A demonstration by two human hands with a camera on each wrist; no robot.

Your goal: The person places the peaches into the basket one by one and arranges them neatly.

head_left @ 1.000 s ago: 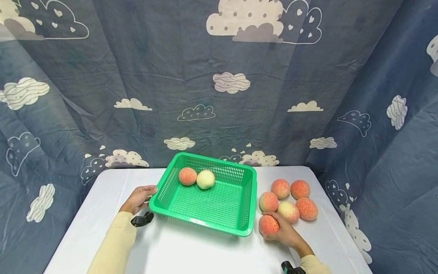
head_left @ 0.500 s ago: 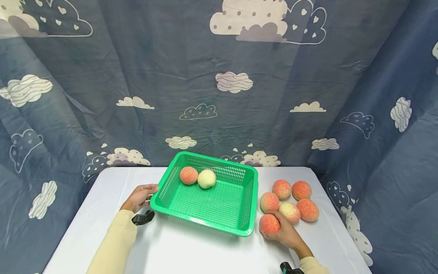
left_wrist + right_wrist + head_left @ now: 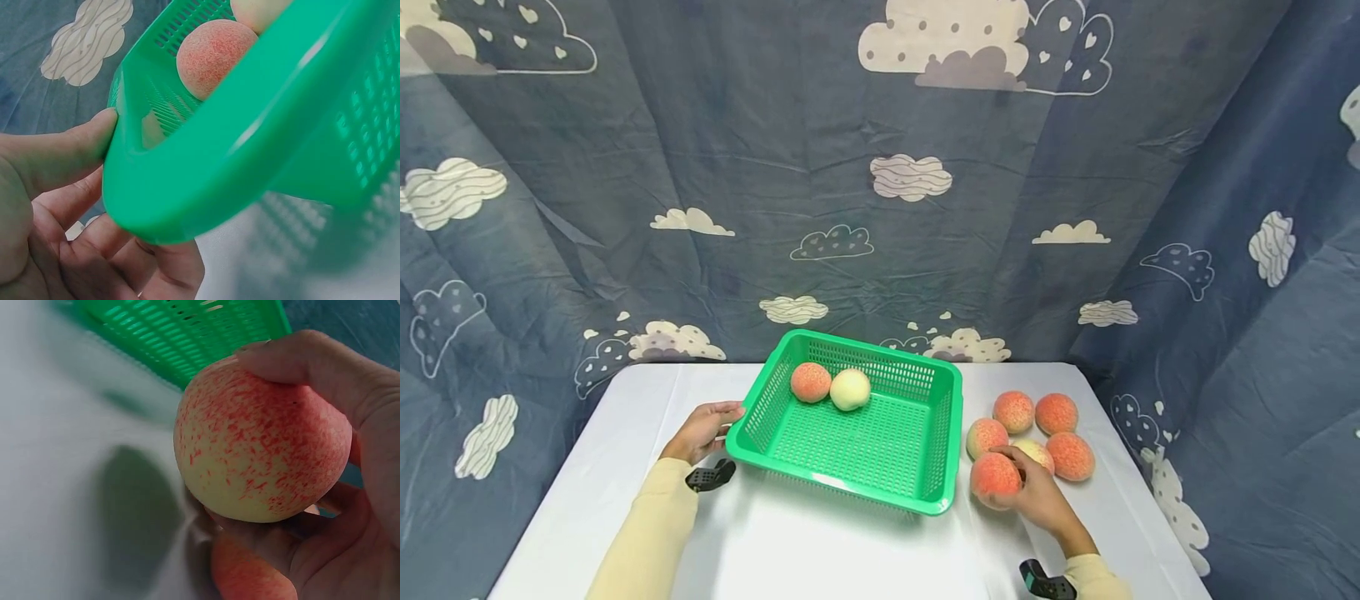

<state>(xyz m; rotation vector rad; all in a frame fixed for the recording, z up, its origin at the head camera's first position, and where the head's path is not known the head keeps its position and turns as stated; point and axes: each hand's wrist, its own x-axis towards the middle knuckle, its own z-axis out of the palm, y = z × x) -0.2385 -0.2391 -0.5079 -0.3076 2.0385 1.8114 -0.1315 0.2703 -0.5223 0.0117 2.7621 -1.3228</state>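
Observation:
My right hand (image 3: 1042,497) grips a red-speckled peach (image 3: 995,478), thumb on one side and fingers around the other. In the right wrist view this peach (image 3: 262,444) has a pale yellow underside, and a shadow lies on the table below it. My left hand (image 3: 706,429) holds the left corner of a green plastic basket (image 3: 887,497); the left wrist view has the thumb against the rim and the fingers curled beneath it. Inside the basket, a reddish peach (image 3: 810,382) and a pale yellow peach (image 3: 850,390) sit side by side near the back left.
Several more peaches lie grouped on the white table (image 3: 820,550) right of the basket, among them a red one (image 3: 1070,456) and a partly covered yellowish one (image 3: 1036,454). A dark cloud-patterned curtain (image 3: 737,183) hangs behind the table and along its sides.
The right hand has raised the peach slightly up from the table. The left hand keeps its hold on the basket, which stays in place.

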